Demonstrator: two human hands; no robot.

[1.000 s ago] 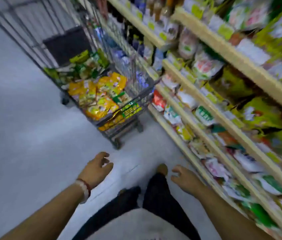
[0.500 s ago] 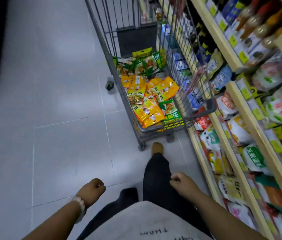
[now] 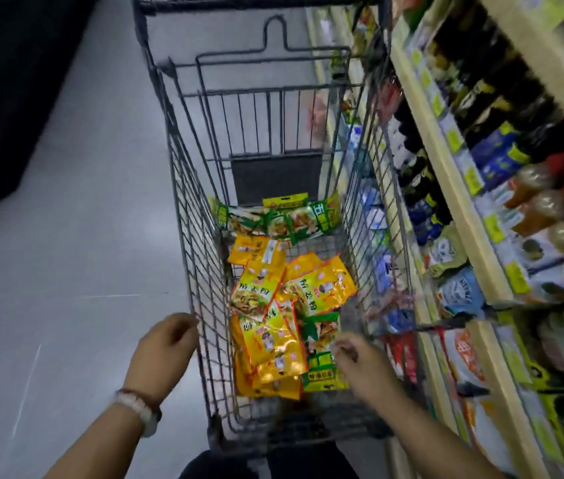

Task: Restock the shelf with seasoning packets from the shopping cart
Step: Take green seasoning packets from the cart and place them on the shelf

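Step in hand: the reach into the shopping cart [image 3: 183,216]. Yellow seasoning packets [image 3: 273,326] are heaped on its floor. Right hand [image 3: 360,361] is held loosely curled above them, empty; left hand [image 3: 166,344] at the cart's left rim (contact unclear). A pinch on the top packet is called for next.

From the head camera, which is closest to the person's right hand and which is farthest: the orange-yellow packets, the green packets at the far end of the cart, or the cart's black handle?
1. Orange-yellow packets, just left of the right hand, mid-cart.
2. Green packets, across the cart's far end.
3. Black handle, at the top of the view.
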